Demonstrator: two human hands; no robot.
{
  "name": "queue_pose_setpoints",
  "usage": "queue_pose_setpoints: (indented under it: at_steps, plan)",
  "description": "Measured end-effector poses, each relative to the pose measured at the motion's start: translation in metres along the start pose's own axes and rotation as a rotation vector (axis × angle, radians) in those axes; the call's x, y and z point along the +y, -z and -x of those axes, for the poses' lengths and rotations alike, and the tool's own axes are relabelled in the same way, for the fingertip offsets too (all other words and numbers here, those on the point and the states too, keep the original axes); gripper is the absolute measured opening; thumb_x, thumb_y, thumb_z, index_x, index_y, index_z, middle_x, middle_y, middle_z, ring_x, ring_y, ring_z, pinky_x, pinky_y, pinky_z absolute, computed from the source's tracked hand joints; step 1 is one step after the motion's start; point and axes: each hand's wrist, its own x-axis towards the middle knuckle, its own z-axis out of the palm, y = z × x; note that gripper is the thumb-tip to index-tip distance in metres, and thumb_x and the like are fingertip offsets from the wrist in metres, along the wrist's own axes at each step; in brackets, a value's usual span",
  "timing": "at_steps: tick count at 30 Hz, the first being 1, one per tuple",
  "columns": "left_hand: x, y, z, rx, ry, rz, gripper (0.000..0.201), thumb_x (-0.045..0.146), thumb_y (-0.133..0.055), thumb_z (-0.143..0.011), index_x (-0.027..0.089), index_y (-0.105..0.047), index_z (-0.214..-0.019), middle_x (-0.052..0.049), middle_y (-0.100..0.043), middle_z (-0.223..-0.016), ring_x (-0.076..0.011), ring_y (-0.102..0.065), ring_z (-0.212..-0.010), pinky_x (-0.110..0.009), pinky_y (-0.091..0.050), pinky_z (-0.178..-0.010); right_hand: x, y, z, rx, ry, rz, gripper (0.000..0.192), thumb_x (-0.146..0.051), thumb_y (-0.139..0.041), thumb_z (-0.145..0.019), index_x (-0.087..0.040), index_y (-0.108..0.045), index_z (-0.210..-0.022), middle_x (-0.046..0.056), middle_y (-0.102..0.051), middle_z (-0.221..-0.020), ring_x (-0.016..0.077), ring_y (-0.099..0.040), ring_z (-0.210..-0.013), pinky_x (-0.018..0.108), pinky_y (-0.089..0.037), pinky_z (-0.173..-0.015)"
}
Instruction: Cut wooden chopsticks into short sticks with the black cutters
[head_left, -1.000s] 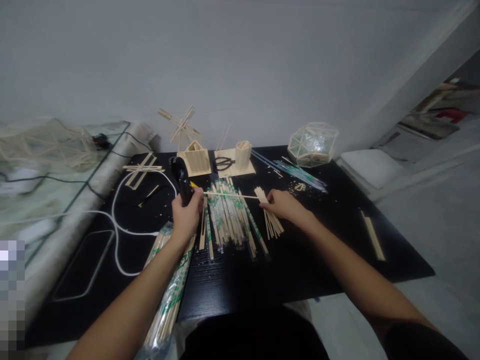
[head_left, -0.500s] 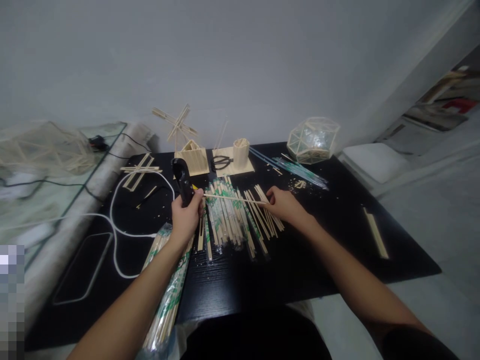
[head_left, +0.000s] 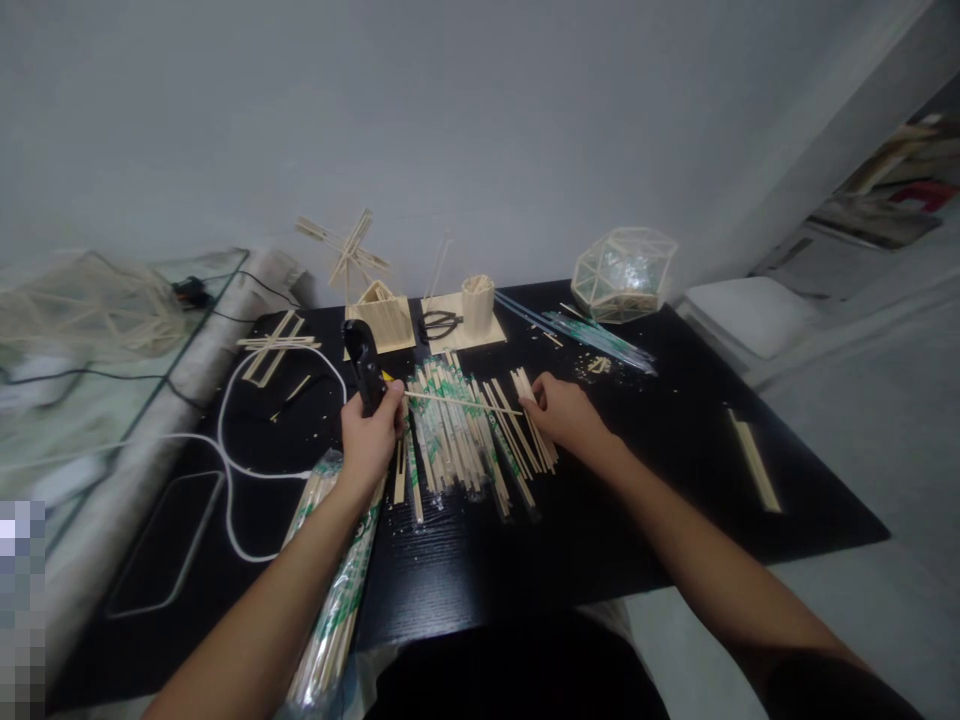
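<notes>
My left hand [head_left: 369, 432] is closed around a black hand tool [head_left: 365, 365] with a curved, hook-like top and a bit of yellow beside it. The same hand pinches one end of a thin bamboo chopstick [head_left: 457, 401], which points right across the pile. My right hand [head_left: 568, 411] is curled over loose chopsticks [head_left: 541, 445] at the right of the pile, close to that chopstick's far end. What its fingertips grip is hidden. Between the hands lie several chopsticks in green-printed clear wrappers [head_left: 450, 425].
A plastic pack of chopsticks [head_left: 337, 610] lies under my left forearm. Behind the pile stand a stick-built windmill model [head_left: 379, 322], a round stick cup [head_left: 478, 305] and black scissors [head_left: 441, 324]. A white cable [head_left: 223, 440] loops on the black table [head_left: 600, 530]; a geometric frame [head_left: 624, 272] sits far right.
My right hand has let go of the chopstick's far end and shifted slightly onto the loose chopsticks. The left hand still holds the tool and the chopstick. The view has tilted slightly.
</notes>
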Motion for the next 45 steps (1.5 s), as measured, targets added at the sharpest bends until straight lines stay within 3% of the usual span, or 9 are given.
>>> queue_pose_setpoints:
  at_steps: [6, 13, 19, 25, 33, 36, 40, 42, 45]
  plan:
    - [-0.003, 0.001, 0.001, 0.009, 0.021, -0.054, 0.038, 0.051, -0.081, -0.074, 0.017, -0.067, -0.083, 0.004, -0.056, -0.064, -0.0095, -0.051, -0.049, -0.022, -0.040, -0.046, 0.006, -0.007, -0.002, 0.051, 0.042, -0.073, 0.019, -0.037, -0.062, -0.095, -0.019, -0.062, -0.098, 0.004, -0.071, -0.080, 0.0204, -0.065, -0.074, 0.028, -0.038, -0.068]
    - [-0.004, 0.004, 0.000, 0.043, -0.022, -0.102, 0.040, 0.052, -0.083, -0.072, 0.015, -0.072, -0.082, 0.000, -0.063, -0.072, -0.0120, -0.055, -0.066, -0.023, -0.044, -0.065, 0.003, -0.009, 0.001, 0.032, 0.020, -0.062, 0.016, -0.035, -0.059, -0.096, -0.021, -0.065, -0.089, 0.003, -0.072, -0.079, 0.0200, -0.065, -0.073, 0.027, -0.035, -0.064]
    - [-0.007, 0.006, -0.001, 0.033, -0.045, -0.126, 0.039, 0.052, -0.082, -0.073, 0.015, -0.072, -0.082, 0.000, -0.063, -0.072, -0.0134, -0.055, -0.067, -0.024, -0.044, -0.066, 0.005, -0.011, -0.001, 0.047, 0.001, -0.122, 0.021, -0.040, -0.061, -0.094, -0.022, -0.065, -0.084, 0.002, -0.071, -0.076, 0.0192, -0.064, -0.071, 0.027, -0.037, -0.065]
    - [-0.007, 0.006, -0.002, 0.015, -0.087, -0.158, 0.036, 0.050, -0.081, -0.074, 0.016, -0.072, -0.080, 0.001, -0.062, -0.071, -0.0130, -0.054, -0.066, -0.023, -0.043, -0.064, 0.010, -0.014, -0.004, 0.075, -0.006, -0.202, 0.012, -0.033, -0.062, -0.092, -0.021, -0.063, -0.095, 0.000, -0.068, -0.071, 0.0181, -0.063, -0.069, 0.026, -0.039, -0.067]
    - [-0.010, 0.007, -0.002, 0.011, -0.105, -0.175, 0.036, 0.050, -0.080, -0.076, 0.016, -0.074, -0.084, 0.000, -0.063, -0.074, -0.0134, -0.055, -0.068, -0.023, -0.044, -0.067, 0.011, -0.016, -0.004, 0.132, 0.036, -0.283, 0.009, -0.027, -0.062, -0.088, -0.020, -0.064, -0.084, -0.001, -0.063, -0.067, 0.0157, -0.059, -0.065, 0.025, -0.040, -0.066]
    - [-0.006, 0.006, 0.000, 0.030, -0.074, -0.137, 0.038, 0.051, -0.082, -0.074, 0.016, -0.072, -0.082, 0.000, -0.063, -0.074, -0.0133, -0.055, -0.068, -0.024, -0.045, -0.067, 0.011, -0.013, -0.003, 0.124, 0.145, -0.435, 0.007, -0.021, -0.064, -0.083, -0.018, -0.068, -0.087, -0.002, -0.062, -0.069, 0.0137, -0.057, -0.064, 0.025, -0.043, -0.067]
    - [-0.006, 0.005, -0.001, 0.035, -0.004, -0.035, 0.038, 0.051, -0.082, -0.074, 0.016, -0.069, -0.079, 0.001, -0.060, -0.071, -0.0119, -0.054, -0.064, -0.023, -0.044, -0.064, 0.006, -0.005, 0.001, -0.161, 0.295, -0.806, 0.034, -0.029, -0.075, -0.074, -0.016, -0.071, -0.106, 0.003, -0.071, -0.088, 0.0131, -0.062, -0.069, 0.025, -0.049, -0.065]
    - [-0.008, 0.005, -0.003, 0.060, 0.022, 0.011, 0.038, 0.050, -0.083, -0.073, 0.016, -0.069, -0.081, 0.001, -0.061, -0.071, -0.0114, -0.054, -0.063, -0.023, -0.044, -0.063, 0.002, -0.003, 0.003, -0.298, 0.286, -1.009, 0.046, -0.035, -0.081, -0.071, -0.016, -0.071, -0.111, 0.005, -0.074, -0.094, 0.0140, -0.066, -0.070, 0.024, -0.050, -0.059]
    - [-0.011, 0.005, -0.004, 0.059, 0.031, 0.006, 0.039, 0.051, -0.083, -0.073, 0.016, -0.068, -0.082, 0.002, -0.061, -0.071, -0.0112, -0.054, -0.064, -0.023, -0.044, -0.064, -0.003, -0.004, 0.004, -0.284, 0.211, -1.271, 0.042, -0.038, -0.086, -0.069, -0.017, -0.074, -0.103, 0.004, -0.075, -0.084, 0.0132, -0.066, -0.064, 0.022, -0.049, -0.051]
